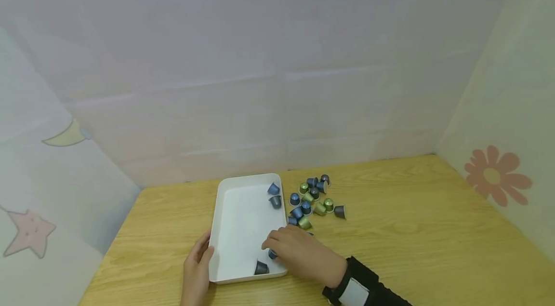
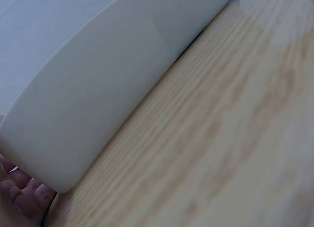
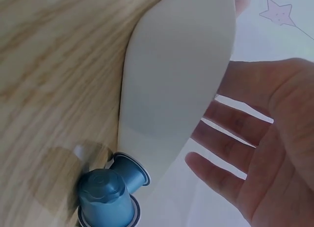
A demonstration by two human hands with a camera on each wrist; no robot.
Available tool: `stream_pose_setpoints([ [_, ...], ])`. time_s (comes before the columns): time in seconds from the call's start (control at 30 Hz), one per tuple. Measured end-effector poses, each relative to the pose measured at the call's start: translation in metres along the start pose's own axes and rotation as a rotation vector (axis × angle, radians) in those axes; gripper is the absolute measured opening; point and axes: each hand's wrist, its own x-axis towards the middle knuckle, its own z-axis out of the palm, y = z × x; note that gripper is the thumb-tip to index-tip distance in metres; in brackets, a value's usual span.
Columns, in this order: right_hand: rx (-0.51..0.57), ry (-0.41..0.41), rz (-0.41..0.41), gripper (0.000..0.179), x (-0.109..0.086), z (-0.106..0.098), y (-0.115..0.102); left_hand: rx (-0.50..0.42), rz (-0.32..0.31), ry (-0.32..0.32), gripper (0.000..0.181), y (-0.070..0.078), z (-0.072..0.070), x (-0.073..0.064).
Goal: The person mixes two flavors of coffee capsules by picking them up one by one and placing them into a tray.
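A white rectangular tray (image 1: 243, 219) lies on the wooden table. My left hand (image 1: 198, 265) holds its left side, thumb by the rim; in the left wrist view fingers (image 2: 22, 195) show past the end of the tray wall (image 2: 113, 85). My right hand (image 1: 301, 254) reaches over the right rim, and in the right wrist view its fingers (image 3: 225, 141) are spread and fairly straight, with no capsule seen between them. A blue coffee capsule (image 1: 272, 254) sits in the tray just under that hand. A dark capsule (image 1: 261, 268) lies by the near edge.
Another blue capsule (image 1: 273, 189) and a dark grey one (image 1: 275, 201) are at the tray's far right. Outside, several blue, green and dark capsules (image 1: 320, 208) cluster along the right side. Two blue capsules (image 3: 107, 197) stand close to the tray wall. Pale printed sheets (image 1: 277, 118) enclose the table.
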Motion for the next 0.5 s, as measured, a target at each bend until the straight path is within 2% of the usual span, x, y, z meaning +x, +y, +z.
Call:
stream_pose_setpoints([
  [0.27,0.024,-0.020,0.027,0.035,-0.002,-0.010,0.001,0.019,-0.014,0.003,0.045,0.001,-0.002,0.001],
  [0.5,0.051,0.040,0.083,0.037,-0.006,-0.022,0.011,0.015,-0.014,-0.007,0.045,0.003,-0.001,0.001],
])
